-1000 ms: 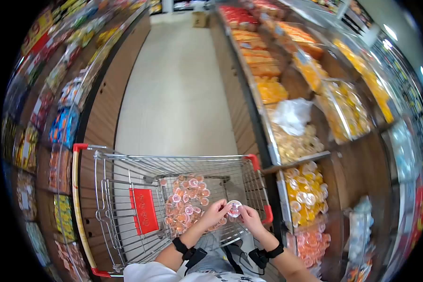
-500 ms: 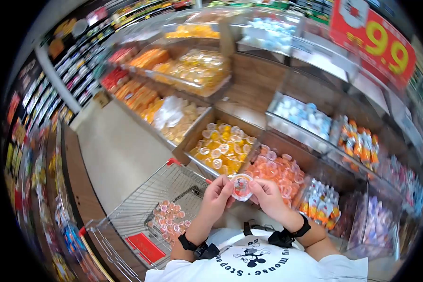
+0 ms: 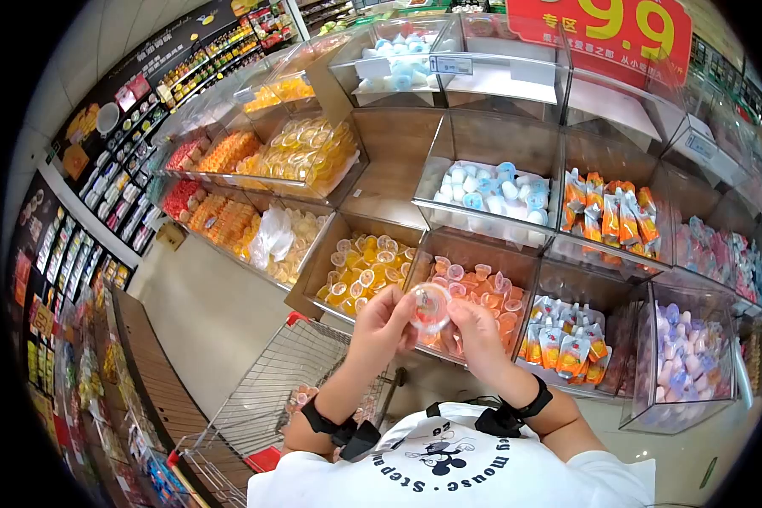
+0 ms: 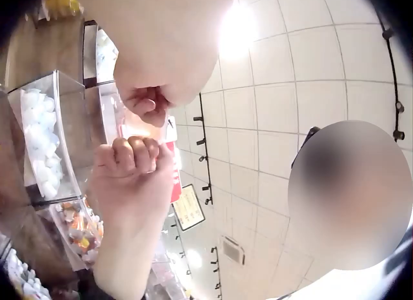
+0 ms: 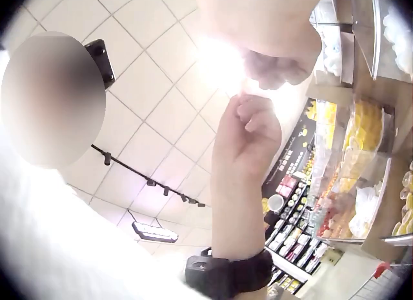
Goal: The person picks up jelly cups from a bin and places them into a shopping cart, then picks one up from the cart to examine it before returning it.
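In the head view a small round jelly cup (image 3: pixel 431 306) with a clear printed lid is held up in front of the chest. My left hand (image 3: pixel 381 326) pinches its left edge between thumb and fingers, while my right hand (image 3: pixel 480 339) pinches the opposite edge. Behind the cup lies a bin of pinkish-orange jelly cups (image 3: pixel 501 306), with yellow jelly cups (image 3: pixel 366 269) in the bin to its left. Both wrist views show the two hands meeting with curled fingers; the cup itself is mostly hidden there by the hands and glare.
A wire shopping cart (image 3: pixel 267 372) stands at the lower left, with jelly cups (image 3: pixel 300 396) inside. Tiered clear bins hold pouches (image 3: pixel 567 339), blue-white cups (image 3: pixel 493 190) and purple-pink sweets (image 3: pixel 686 356). A red price sign (image 3: pixel 610 34) rises behind them.
The view has swung right from the aisle and cart to the bins. Both hands have risen from over the cart to in front of the bins, still holding the jelly cup.
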A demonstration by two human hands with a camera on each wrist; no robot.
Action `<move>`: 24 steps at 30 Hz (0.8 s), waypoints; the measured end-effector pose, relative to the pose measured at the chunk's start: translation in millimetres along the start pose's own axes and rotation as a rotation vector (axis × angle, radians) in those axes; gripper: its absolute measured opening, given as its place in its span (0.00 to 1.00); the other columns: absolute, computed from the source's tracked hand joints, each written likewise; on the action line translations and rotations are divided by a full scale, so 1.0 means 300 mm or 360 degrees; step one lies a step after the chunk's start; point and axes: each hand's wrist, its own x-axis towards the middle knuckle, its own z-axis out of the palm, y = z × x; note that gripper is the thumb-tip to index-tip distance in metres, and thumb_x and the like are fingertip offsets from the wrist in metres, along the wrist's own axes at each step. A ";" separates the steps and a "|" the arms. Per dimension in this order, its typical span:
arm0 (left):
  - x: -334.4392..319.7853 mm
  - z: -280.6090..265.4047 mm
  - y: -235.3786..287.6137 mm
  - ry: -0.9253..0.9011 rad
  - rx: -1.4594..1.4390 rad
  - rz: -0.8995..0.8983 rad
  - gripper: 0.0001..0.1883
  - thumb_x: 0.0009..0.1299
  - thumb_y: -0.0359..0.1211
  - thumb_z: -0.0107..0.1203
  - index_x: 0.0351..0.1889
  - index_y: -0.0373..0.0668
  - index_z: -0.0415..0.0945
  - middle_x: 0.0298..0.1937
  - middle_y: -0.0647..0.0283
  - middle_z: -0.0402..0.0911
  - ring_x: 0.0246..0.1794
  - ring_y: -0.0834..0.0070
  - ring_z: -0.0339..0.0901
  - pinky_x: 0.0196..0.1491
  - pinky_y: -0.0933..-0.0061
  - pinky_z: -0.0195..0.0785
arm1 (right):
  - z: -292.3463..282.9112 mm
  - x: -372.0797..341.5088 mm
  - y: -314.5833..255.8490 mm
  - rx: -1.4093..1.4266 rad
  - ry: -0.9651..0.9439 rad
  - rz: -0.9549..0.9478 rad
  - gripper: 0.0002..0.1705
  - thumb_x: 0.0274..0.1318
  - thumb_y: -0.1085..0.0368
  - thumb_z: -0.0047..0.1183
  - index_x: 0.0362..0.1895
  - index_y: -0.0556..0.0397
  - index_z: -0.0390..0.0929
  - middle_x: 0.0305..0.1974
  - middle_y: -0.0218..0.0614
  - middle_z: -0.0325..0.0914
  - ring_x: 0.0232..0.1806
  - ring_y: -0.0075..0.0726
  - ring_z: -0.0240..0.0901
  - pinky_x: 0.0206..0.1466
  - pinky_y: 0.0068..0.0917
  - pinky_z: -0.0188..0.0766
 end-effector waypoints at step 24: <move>0.002 -0.018 -0.022 0.0090 0.0375 0.0362 0.13 0.61 0.32 0.38 0.14 0.40 0.57 0.09 0.74 0.57 0.09 0.91 0.52 0.11 0.89 0.43 | 0.001 0.048 -0.025 -0.0203 -0.0212 -0.0193 0.17 0.50 0.59 0.35 0.30 0.62 0.68 0.21 0.27 0.66 0.22 0.13 0.57 0.24 0.11 0.56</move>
